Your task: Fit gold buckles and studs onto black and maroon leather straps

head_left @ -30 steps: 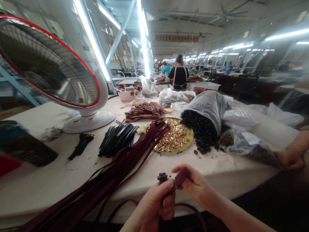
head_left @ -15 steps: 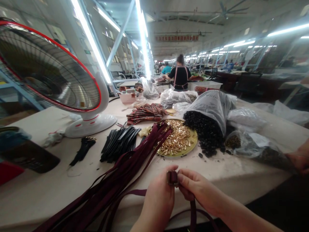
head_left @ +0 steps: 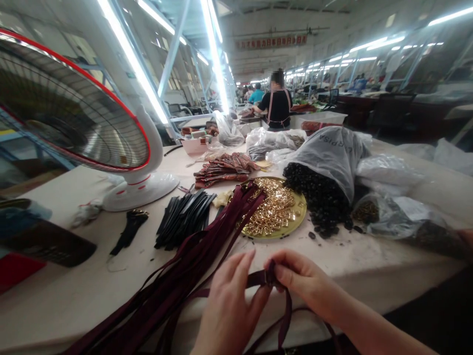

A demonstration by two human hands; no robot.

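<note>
A maroon strap (head_left: 256,279) runs between my two hands, with a small metal buckle (head_left: 269,276) on it. My right hand (head_left: 301,276) pinches the strap at the buckle between thumb and fingers. Beside it, my left hand (head_left: 233,293) has its fingers stretched apart from the thumb. The strap passes behind the left fingers, and the thumb tip lies close under the buckle. Slack strap hangs below my right hand. To the left lies a thick bundle of maroon straps (head_left: 185,264), its far end resting on a round gold tray (head_left: 297,217) of gold-coloured buckles (head_left: 271,207).
Black strips (head_left: 185,217) lie left of the tray, reddish-brown strips (head_left: 223,170) behind it. A plastic bag (head_left: 328,153) spills black pieces (head_left: 320,197) at right. A fan (head_left: 142,190) and a dark bottle (head_left: 48,239) are at left. Another person's hand (head_left: 467,237) shows at the right edge.
My left hand has loosened from the buckle and spread its fingers, moving slightly left. My right hand keeps its pinch, and the buckle has turned. The view has shifted slightly.
</note>
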